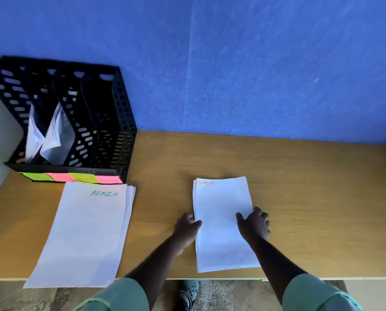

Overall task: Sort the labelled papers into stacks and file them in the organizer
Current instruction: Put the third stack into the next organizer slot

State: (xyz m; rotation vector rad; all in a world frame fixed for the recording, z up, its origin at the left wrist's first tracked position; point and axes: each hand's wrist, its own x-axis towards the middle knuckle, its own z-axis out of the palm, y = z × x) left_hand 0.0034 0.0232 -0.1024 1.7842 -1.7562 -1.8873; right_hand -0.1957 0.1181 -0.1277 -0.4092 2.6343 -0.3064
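A white stack labelled FINANCE point(221, 209) in red lies on the wooden desk point(311, 198) in front of me. My left hand point(187, 227) pinches its left edge, thumb on top. On the stack's right edge my right hand point(255, 223) grips too, thumb lying across the top sheet. A second stack labelled ADMIN point(84, 232) in green lies to the left, its near end hanging over the desk edge. The black organizer point(111, 131) stands at the back left with white papers point(50, 133) in its two left slots and coloured sticky labels point(70, 177) along its front.
A blue wall point(255, 63) closes off the back of the desk. Bare wood stretches to the right of the FINANCE stack. The desk's front edge runs just below the stacks, with floor and a shoe point(188, 292) under it.
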